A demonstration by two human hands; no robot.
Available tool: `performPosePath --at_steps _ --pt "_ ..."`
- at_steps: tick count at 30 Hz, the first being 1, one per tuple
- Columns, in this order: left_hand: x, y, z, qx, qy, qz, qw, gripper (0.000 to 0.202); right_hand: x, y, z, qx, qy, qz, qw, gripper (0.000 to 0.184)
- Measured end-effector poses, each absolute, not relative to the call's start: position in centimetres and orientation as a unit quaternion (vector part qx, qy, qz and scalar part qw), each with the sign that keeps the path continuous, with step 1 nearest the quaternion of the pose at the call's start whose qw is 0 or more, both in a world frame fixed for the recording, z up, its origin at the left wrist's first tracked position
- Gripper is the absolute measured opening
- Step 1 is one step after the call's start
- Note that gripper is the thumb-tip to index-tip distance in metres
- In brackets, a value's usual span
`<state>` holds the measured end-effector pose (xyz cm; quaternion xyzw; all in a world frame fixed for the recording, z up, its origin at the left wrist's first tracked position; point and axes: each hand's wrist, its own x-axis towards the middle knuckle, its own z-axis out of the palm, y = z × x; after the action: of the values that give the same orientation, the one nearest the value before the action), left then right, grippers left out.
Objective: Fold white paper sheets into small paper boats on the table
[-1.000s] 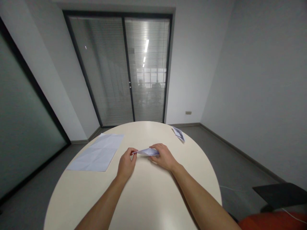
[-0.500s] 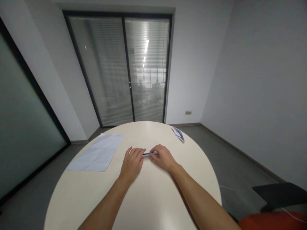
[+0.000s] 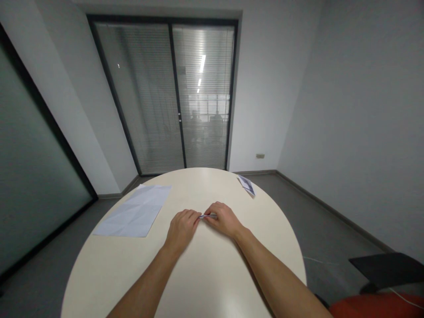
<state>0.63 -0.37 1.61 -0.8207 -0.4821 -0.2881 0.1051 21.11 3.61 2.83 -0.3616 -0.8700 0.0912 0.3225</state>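
Note:
Between my hands is a narrow strip of folded paper [image 3: 212, 216], white with a dark bluish edge, held just above the round table [image 3: 205, 265]. My left hand [image 3: 183, 226] pinches its left end between thumb and fingers. My right hand [image 3: 223, 218] grips the paper from the right, thumb and fingertips close to those of the left. Much of the strip is hidden behind the fingers, so its full shape cannot be made out.
A creased white paper sheet [image 3: 135, 212] lies at the table's left. Near the far right edge rests a folded printed paper [image 3: 247, 185]. Beyond the table's lower right are a black armrest-like pad [image 3: 387, 268] and a red seat [image 3: 377, 305].
My left fingers have drawn down and closed in on the paper's left end. My right hand has shifted slightly left, and less of the strip shows between the hands.

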Motion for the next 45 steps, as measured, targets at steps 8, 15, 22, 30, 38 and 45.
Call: performPosePath --at_steps 8,15,22,30,38,45 --pt "0.6 -0.3 1.5 -0.82 -0.493 -0.273 0.097 0.015 21.2 3.5 2.8 -0.336 -0.882 0.093 0.318 0.012" --pt "0.7 -0.5 1.4 -0.821 -0.504 -0.252 0.094 0.015 21.3 3.5 2.8 -0.324 -0.889 0.088 0.312 0.014" --pt "0.9 -0.9 2.2 -0.817 -0.531 -0.214 0.069 0.016 21.3 3.6 2.6 -0.326 -0.891 0.095 0.3 0.012" --pt "0.7 -0.8 2.2 -0.809 -0.55 -0.2 0.055 0.015 21.3 3.9 2.2 -0.358 -0.878 0.116 0.295 0.009" --pt "0.6 -0.7 2.1 -0.806 -0.555 -0.2 0.05 0.015 21.3 3.9 2.3 -0.371 -0.872 0.124 0.294 0.01" --pt "0.3 -0.6 1.7 -0.797 -0.563 -0.218 0.034 0.016 22.1 4.4 1.8 -0.404 -0.857 0.135 0.289 0.023"
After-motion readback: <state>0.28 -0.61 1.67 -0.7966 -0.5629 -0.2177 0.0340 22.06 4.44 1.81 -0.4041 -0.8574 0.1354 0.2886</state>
